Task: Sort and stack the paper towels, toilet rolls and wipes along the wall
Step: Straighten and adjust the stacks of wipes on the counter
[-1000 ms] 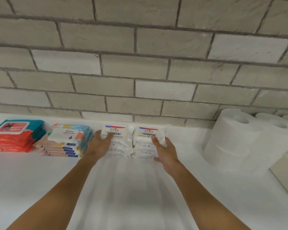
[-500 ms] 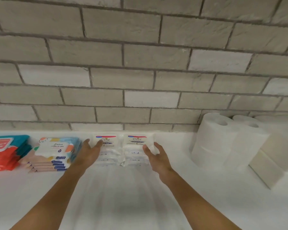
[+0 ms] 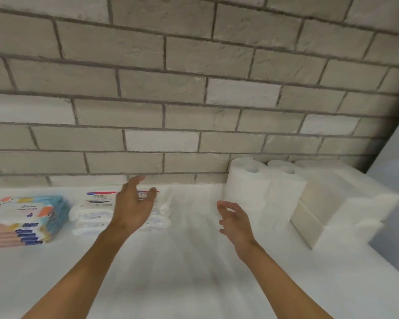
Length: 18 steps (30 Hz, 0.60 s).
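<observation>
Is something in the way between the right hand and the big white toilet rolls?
No, nothing visible. The right hand is open, holding nothing, just in front of the toilet rolls. The white wipes packs lie off to its left.

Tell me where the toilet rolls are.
Head view, right of centre: the toilet rolls stand against the brick wall, folded paper towels to their right, the right hand just left of them.
</observation>
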Available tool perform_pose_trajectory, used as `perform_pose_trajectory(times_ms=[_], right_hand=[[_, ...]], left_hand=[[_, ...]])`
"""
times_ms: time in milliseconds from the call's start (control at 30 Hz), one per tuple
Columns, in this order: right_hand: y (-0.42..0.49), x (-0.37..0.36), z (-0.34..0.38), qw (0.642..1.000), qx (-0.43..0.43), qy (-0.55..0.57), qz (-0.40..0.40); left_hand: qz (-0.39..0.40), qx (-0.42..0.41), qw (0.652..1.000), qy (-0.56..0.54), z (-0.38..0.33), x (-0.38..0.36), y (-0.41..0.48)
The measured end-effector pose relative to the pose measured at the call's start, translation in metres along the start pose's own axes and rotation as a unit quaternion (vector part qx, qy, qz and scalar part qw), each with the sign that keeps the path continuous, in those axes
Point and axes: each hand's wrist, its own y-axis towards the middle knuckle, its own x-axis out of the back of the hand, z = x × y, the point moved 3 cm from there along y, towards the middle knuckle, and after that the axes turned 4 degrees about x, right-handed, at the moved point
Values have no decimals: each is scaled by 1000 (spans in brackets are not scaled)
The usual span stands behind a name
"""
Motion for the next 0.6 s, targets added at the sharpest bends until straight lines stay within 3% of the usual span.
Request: perform_pose_trajectory(times_ms=[233,433,600], right_hand=[[14,79,-16,998,-23,2,-53],[40,108,-25,998,-49,-29,30],[58,113,-32,995,-37,-12,87]], left_hand=[[95,19,987,-127,-60,-102,-33],[197,92,955,-201,-96,-166,-38],[244,75,949,-183,-105,-206,-38]])
